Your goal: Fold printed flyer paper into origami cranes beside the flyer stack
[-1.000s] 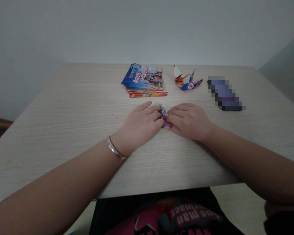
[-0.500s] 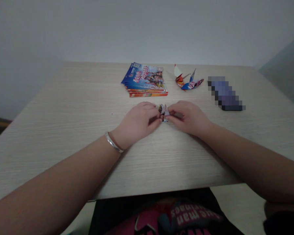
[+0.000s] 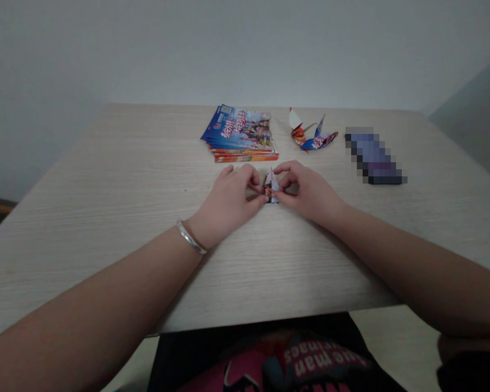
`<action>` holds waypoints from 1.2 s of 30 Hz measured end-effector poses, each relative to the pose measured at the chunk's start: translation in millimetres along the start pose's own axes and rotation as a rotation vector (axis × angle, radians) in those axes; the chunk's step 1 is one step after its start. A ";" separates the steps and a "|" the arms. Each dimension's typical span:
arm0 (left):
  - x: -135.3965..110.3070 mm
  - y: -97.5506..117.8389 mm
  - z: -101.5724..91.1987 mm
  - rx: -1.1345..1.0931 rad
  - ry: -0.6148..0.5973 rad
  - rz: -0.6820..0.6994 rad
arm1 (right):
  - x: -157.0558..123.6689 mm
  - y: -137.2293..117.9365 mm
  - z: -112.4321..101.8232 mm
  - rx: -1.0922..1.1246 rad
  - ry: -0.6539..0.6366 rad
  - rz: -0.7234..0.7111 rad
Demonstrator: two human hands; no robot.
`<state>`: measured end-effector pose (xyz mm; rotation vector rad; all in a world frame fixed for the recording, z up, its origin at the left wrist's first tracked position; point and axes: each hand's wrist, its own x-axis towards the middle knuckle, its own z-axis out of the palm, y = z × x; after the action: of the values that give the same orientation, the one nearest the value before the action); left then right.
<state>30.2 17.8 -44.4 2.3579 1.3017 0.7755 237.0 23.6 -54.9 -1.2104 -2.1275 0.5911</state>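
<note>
A small folded piece of printed paper (image 3: pixel 271 185) stands up between my two hands on the light wooden table (image 3: pixel 118 179). My left hand (image 3: pixel 228 204), with a silver bangle on its wrist, pinches the paper's left side with thumb and curled fingers. From the right, my right hand (image 3: pixel 306 190) pinches the other side of the same piece. Most of the paper is hidden by my fingertips.
A stack of colourful printed sheets (image 3: pixel 240 134) lies behind my hands. Two finished folded paper birds (image 3: pixel 310 133) sit to its right. A dark pixelated object (image 3: pixel 373 158) lies further right. The table's front edge is close to my body.
Both hands slid a little away from me with the folded paper. Fingers that lay flatter on it have curled into pinches, and the paper's point now stands upright.
</note>
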 end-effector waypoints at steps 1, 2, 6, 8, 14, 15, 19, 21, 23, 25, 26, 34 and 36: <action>-0.3 0.5 -0.4 0.005 0.005 0.013 | -0.6 -0.2 0.6 0.012 0.009 0.004; -0.6 0.6 -0.7 0.016 0.002 0.032 | -1.0 -0.4 0.8 0.002 0.020 0.002; -2.1 -1.3 -1.3 0.072 -0.027 0.098 | -0.2 -1.3 -0.9 -0.149 0.010 -0.039; -2.6 -2.2 -1.4 0.089 -0.052 0.116 | 1.0 -0.8 -2.4 -0.211 -0.004 -0.061; -4.0 -0.1 -2.4 0.123 -0.125 0.119 | 3.9 3.3 -3.5 -0.259 -0.028 -0.095; -4.2 0.2 -2.5 0.127 -0.126 0.117 | 4.0 3.6 -3.4 -0.265 -0.027 -0.097; -4.1 -0.9 -2.2 0.118 -0.112 0.161 | 3.8 3.4 -3.7 -0.284 -0.022 -0.122; -3.7 -2.2 -1.8 0.087 -0.073 0.184 | 3.4 3.2 -4.2 -0.303 -0.027 -0.130; -3.2 -3.0 -1.8 0.065 -0.063 0.196 | 3.1 3.1 -4.5 -0.319 -0.030 -0.132; -2.8 -3.1 -2.2 0.074 -0.086 0.201 | 2.6 2.7 -4.6 -0.324 -0.027 -0.142; -2.8 -2.9 -2.6 0.086 -0.092 0.201 | 2.2 2.2 -4.6 -0.325 -0.023 -0.148; -2.0 -4.7 -1.7 0.147 -0.089 0.196 | -1.0 -4.5 -5.1 -0.361 -0.012 -0.146; -1.1 -5.9 -0.7 0.144 -0.085 0.204 | -0.7 -5.1 -5.2 -0.352 -0.027 -0.148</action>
<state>25.4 19.9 -47.3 2.6387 1.1292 0.6487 237.8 21.0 -48.1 -1.2144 -2.3881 0.1713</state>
